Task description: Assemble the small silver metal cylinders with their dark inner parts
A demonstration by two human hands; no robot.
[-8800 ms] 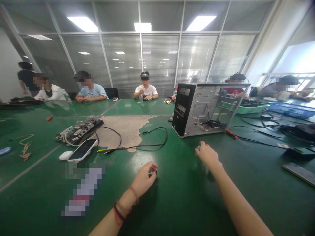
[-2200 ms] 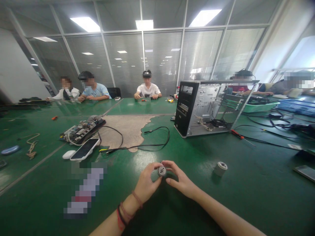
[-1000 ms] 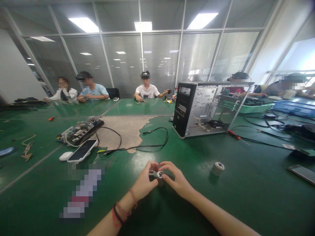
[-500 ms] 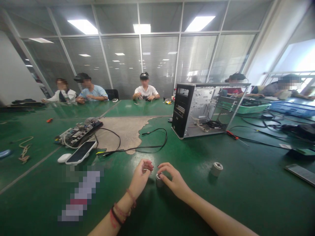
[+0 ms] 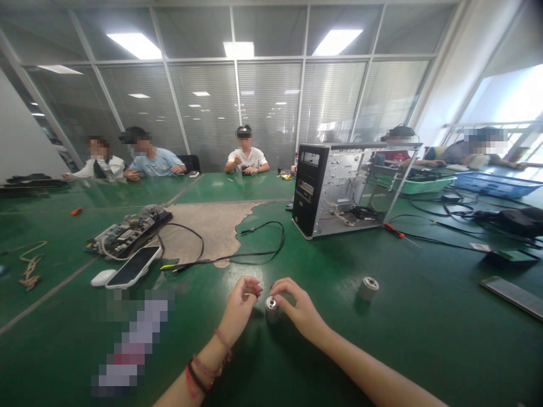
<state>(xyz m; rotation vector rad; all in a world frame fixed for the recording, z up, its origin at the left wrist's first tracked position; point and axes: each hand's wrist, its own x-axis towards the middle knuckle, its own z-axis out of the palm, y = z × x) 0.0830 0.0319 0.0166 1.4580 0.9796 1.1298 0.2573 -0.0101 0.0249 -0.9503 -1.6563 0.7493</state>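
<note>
1. Head view: the right hand [image 5: 302, 310] is bent, with fingertips at the top rim of the metal cylinder [image 5: 271, 314]; I cannot tell if it grips.
2. The left hand [image 5: 240, 305] curls just beside, apart from it; whether it pinches something is unclear.
3. The metal cylinder stands upright on the bench [image 5: 331, 271]. Probably it is rather heavy, stiff, a little slippery; better to hold around its side.
4. Farther right stands a second cylinder [image 5: 369, 290].

Open table [image 5: 335, 260] noted between my right hand [image 5: 297, 305] and the computer case [image 5: 314, 192]; the standing cylinder [image 5: 369, 289] obstructs passage right, the looped cable [image 5: 278, 249] obstructs far left.
</note>
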